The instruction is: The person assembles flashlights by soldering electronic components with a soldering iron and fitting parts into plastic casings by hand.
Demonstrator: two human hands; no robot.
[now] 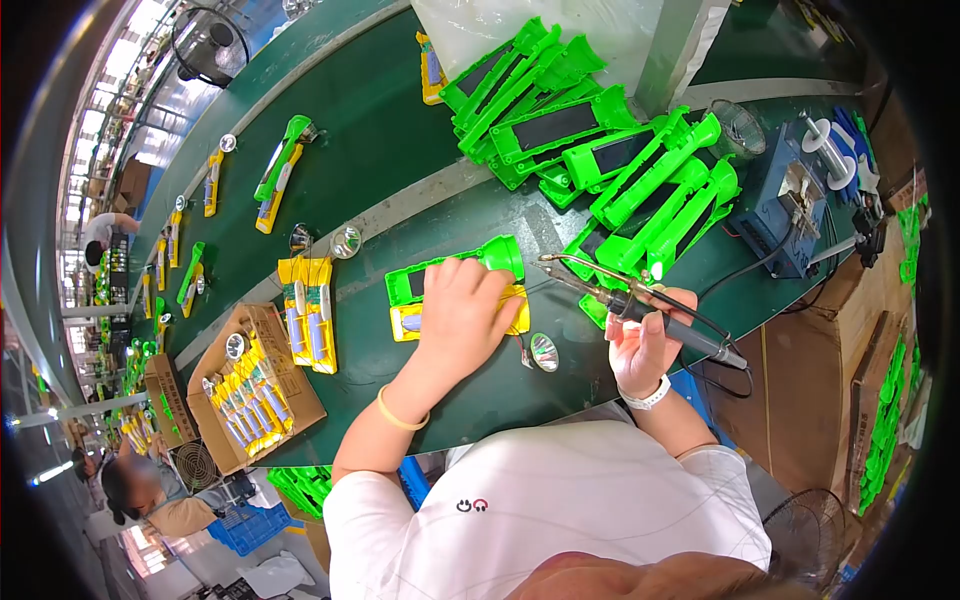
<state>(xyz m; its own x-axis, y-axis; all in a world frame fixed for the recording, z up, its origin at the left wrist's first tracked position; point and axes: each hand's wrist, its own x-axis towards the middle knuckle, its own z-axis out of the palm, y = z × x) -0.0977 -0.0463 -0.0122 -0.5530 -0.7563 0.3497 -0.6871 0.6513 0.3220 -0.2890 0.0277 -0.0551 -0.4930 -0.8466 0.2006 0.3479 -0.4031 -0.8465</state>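
Observation:
My left hand (465, 310) is closed over a flashlight body: a green housing half (505, 255) behind and a yellow half (408, 323) in front, flat on the bench. Its fingertips and whatever they press are hidden from me. A round reflector (544, 351) on short wires lies just right of the yellow half. My right hand (650, 340) grips a soldering iron (690, 338), with a thin metal tube along it and its tip pointing left, above the bench. To the left lie yellow halves (318, 335) with batteries, beside another reflector (346, 242).
Green housings (560, 125) are piled at the back right. A blue soldering station (775, 200) with a spool (828, 155) stands at the right. A cardboard box (222, 400) of yellow assemblies sits front left. More assemblies lie along the belt (350, 110). A co-worker (145, 490) is at far left.

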